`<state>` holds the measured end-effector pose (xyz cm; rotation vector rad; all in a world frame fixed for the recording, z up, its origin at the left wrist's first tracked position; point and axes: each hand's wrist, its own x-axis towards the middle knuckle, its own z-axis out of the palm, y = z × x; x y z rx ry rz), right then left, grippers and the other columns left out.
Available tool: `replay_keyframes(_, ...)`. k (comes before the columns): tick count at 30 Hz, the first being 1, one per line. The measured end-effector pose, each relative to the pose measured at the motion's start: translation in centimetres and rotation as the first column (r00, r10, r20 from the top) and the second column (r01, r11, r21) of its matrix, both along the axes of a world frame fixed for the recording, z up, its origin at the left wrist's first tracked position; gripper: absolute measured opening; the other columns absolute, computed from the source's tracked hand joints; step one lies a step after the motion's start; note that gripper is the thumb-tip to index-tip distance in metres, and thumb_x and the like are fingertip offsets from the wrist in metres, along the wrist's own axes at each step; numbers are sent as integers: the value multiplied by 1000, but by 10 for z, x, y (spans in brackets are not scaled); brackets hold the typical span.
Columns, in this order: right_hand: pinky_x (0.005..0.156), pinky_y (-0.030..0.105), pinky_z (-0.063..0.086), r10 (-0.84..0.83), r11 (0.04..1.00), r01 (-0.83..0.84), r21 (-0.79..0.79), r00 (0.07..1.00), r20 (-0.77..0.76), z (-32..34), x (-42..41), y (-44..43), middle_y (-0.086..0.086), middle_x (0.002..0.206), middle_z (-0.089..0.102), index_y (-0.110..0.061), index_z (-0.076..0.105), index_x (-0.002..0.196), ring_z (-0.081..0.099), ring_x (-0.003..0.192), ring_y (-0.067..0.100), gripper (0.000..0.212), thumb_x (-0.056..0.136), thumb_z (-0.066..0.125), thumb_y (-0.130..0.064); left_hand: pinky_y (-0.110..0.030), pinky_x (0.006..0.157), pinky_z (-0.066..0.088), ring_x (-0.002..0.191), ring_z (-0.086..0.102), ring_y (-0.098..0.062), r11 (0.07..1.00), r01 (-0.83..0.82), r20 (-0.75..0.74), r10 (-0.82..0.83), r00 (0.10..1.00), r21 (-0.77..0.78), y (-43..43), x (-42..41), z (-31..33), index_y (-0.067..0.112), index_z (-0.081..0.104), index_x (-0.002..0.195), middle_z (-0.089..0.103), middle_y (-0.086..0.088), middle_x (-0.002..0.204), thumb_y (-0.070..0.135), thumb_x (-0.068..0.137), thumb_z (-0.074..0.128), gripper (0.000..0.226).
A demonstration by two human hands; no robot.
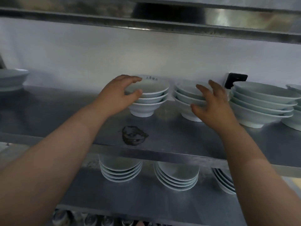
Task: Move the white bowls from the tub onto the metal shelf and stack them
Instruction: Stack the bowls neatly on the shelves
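I see left hand point(116, 95) curled round rim of left bowl stack point(151, 101) | right hand point(213, 105) spread, just before middle stack point(182, 95)

Left of the left hand point(117, 93) the shelf point(48, 111) lies bare a long way, as far as a low pile of bowls point(11, 80) at the far end. That hand curls on the rim of a three-bowl stack point(149, 98). Only a narrow gap separates this from the second stack point(182, 95), in front of which the right hand point(213, 101) spreads. Just right of the right hand a taller stack point(260, 105) blocks the way, with another stack point(293, 123) close beside it. Nearer than both hands the shelf front is open, marked only by a dark stain point(133, 135). The upper shelf point(146, 25) leaves ample height above the bowls.
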<state>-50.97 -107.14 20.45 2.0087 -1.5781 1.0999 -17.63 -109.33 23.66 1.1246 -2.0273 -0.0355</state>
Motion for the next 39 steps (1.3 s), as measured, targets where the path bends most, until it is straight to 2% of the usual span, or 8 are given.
replay_keyframes(4,116,42,30,175,984,-168,-58,974,143,-8,73,19,14,152,37,-21,50,142,33,141,32,61,85,57,-42,-15,97,42,113,57,3,981,109,-432,-28,901,163,36,39,-24,37,58,129,62,9,126,35,94,63,35)
replay_keyframes(7,113,29,31,333,938,-348,0,900,281,-11,142,23,3,145,49,-22,52,139,41,136,17,56,86,57,-40,-10,90,44,102,62,3,978,103,-547,13,837,181,46,79,-42,34,62,119,67,4,119,36,90,66,29)
replay_keyframes(18,104,32,44,506,687,-666,290,725,467,10,422,-33,-5,127,61,-27,56,131,56,117,6,43,89,68,-22,-23,92,49,97,63,-3,924,-217,-457,348,819,315,40,328,-41,31,63,115,68,10,106,40,82,68,35)
replay_keyframes(22,85,20,46,518,643,-671,369,736,436,23,522,-59,-7,127,61,-31,56,129,56,116,6,43,87,67,-27,0,79,42,86,58,11,909,-310,-406,404,819,279,38,419,-31,20,62,121,67,5,110,23,92,65,29)
replay_keyframes(26,83,22,43,537,619,-667,414,744,396,29,602,-91,-6,131,59,-31,54,132,55,119,9,47,87,65,-33,-20,94,47,102,60,-3,883,-426,-257,466,846,198,38,485,-17,26,60,124,64,8,118,29,93,63,32)
replay_keyframes(30,88,25,42,539,643,-600,476,796,275,32,659,-128,-1,136,55,-26,50,138,54,119,14,52,89,63,-33,-34,101,44,116,55,-18,748,-628,210,593,777,215,29,526,-5,33,48,135,56,9,130,53,90,57,50)
replay_keyframes(34,103,31,38,540,743,-479,468,841,4,37,701,-168,6,147,46,-19,43,145,46,132,23,59,89,61,-22,-32,95,45,111,57,-19,707,-673,545,483,685,219,16,554,-5,35,53,129,60,8,127,62,88,55,49)
replay_keyframes(39,107,43,41,510,758,-337,559,841,-184,30,741,-217,12,150,39,-26,39,147,46,130,33,61,90,55,-12,-32,86,49,105,59,-18,729,-671,644,451,619,134,6,573,-8,34,61,117,65,6,114,49,93,51,30)
